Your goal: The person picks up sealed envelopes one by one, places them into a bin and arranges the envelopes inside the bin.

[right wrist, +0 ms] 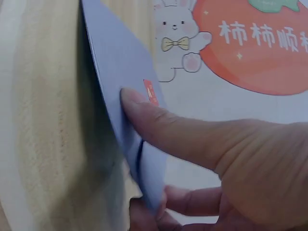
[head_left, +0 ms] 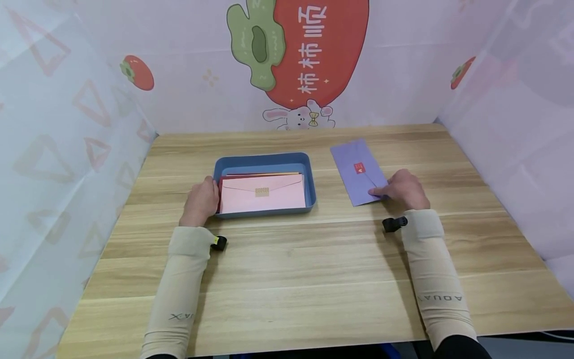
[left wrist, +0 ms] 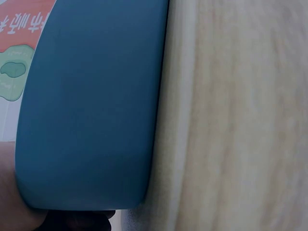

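Observation:
A purple envelope with a red sticker is pinched at its near right corner by my right hand. In the right wrist view the thumb lies on its face and the fingers are behind it, the envelope tilted above the wood. My left hand grips the left end of a blue tray, whose outer wall fills much of the left wrist view. Inside the tray a pink envelope with a gold seal lies on top, with the edges of red and yellow ones showing behind it.
The wooden table runs between printed cloth walls. A large persimmon picture and a cartoon rabbit are on the back cloth.

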The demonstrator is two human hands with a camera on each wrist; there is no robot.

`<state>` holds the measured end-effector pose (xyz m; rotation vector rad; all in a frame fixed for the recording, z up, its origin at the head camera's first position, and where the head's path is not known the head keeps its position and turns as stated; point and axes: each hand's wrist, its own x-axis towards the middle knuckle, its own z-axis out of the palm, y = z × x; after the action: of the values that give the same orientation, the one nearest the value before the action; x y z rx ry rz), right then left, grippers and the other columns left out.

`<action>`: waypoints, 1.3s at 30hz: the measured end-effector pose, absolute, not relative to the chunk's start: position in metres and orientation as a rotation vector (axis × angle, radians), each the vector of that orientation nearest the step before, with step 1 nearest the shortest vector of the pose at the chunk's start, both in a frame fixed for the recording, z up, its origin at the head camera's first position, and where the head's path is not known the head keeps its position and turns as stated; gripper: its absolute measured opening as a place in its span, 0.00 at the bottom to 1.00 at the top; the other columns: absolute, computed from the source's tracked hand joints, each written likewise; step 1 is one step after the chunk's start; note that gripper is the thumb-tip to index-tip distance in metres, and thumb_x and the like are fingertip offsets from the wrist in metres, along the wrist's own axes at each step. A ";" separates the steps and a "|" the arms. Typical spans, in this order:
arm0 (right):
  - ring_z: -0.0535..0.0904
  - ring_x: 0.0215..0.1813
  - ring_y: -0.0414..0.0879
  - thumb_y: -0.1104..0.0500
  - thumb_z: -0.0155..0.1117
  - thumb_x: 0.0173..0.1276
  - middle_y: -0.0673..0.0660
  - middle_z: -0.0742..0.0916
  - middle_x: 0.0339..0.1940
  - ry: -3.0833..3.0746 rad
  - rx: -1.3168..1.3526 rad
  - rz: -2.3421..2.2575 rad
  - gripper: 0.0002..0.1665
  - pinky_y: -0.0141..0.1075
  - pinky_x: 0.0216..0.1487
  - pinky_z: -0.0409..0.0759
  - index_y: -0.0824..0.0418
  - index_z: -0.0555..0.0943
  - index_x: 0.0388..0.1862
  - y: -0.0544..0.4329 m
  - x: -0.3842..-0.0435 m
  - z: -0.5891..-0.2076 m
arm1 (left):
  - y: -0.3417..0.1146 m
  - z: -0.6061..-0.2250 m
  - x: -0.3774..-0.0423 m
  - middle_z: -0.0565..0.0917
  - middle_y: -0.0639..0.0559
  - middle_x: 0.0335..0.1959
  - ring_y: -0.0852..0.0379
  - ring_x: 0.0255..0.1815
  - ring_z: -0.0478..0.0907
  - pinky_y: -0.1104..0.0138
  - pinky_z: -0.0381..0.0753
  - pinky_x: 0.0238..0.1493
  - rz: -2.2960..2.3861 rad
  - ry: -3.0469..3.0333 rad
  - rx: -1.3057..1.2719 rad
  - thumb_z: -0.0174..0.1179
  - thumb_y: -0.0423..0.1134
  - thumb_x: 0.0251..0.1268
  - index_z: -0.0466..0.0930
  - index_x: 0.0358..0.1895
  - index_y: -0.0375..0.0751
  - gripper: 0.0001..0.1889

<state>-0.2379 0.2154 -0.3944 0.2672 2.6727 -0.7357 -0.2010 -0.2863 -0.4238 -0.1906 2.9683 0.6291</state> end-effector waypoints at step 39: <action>0.83 0.52 0.41 0.45 0.59 0.81 0.51 0.85 0.49 2.704 0.677 -2.167 0.16 0.33 0.56 0.82 0.55 0.82 0.52 0.202 -0.255 -0.396 | -0.287 -0.428 -0.203 0.80 0.24 0.45 0.31 0.43 0.80 0.42 0.81 0.48 0.619 2.992 -0.190 0.32 0.44 0.89 0.69 0.57 0.26 0.23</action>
<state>-0.2553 0.2019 -0.3956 0.6775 2.7040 -2.1669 -0.2026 -0.2869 -0.4277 -0.1903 2.9925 0.6188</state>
